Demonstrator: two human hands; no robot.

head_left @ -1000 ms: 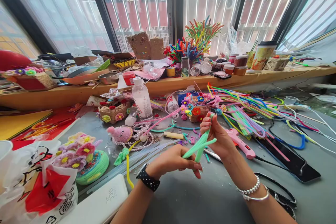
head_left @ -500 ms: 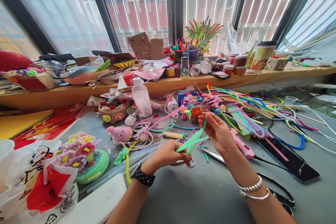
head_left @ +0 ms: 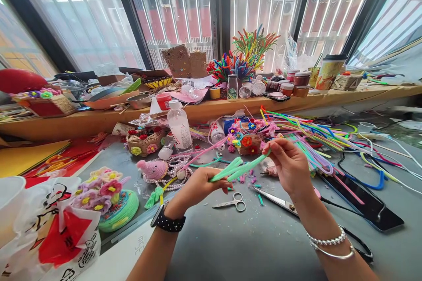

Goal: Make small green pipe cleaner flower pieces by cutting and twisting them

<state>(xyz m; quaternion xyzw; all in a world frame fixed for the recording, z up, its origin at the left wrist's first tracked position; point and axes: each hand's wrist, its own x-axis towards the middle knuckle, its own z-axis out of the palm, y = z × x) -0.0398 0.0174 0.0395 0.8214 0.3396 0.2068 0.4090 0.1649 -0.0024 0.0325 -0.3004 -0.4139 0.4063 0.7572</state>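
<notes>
Left hand: my left hand [head_left: 200,186] grasps one end of the green stems [head_left: 244,168], thumb on top, fingers curled under (probably to keep the strands bunched).
Right hand: my right hand [head_left: 290,164] pinches the other end between thumb and fingertips, a light grip that I'd say keeps the stems stretched out.
Green stems: in the air just beyond the small scissors [head_left: 234,202]; more than one strand shows, but I cannot count them under my fingers.
Scissors: two pairs. The small scissors lie flat; the big scissors [head_left: 273,198] lie to their right, blades toward them, handles hidden by my forearm. Both seem left within easy reach.
Clippings: coloured bits [head_left: 253,180] just beyond the small scissors, too many and too tiny to count.
Baskets: two with flowers, one [head_left: 145,142] beyond and left of the small scissors, one [head_left: 249,142] straight beyond.
Bottle: one tall bottle [head_left: 179,125] standing upright, beyond and left of the small scissors.
Doll: one pink doll [head_left: 154,170], left of and beyond the small scissors, beside its beads [head_left: 180,171].
Phone: one [head_left: 372,206], well right of the small scissors, a pink stem across it (perhaps simply dropped there).
Wrists: one watch [head_left: 168,219] left; two bracelets [head_left: 329,239] right.
</notes>
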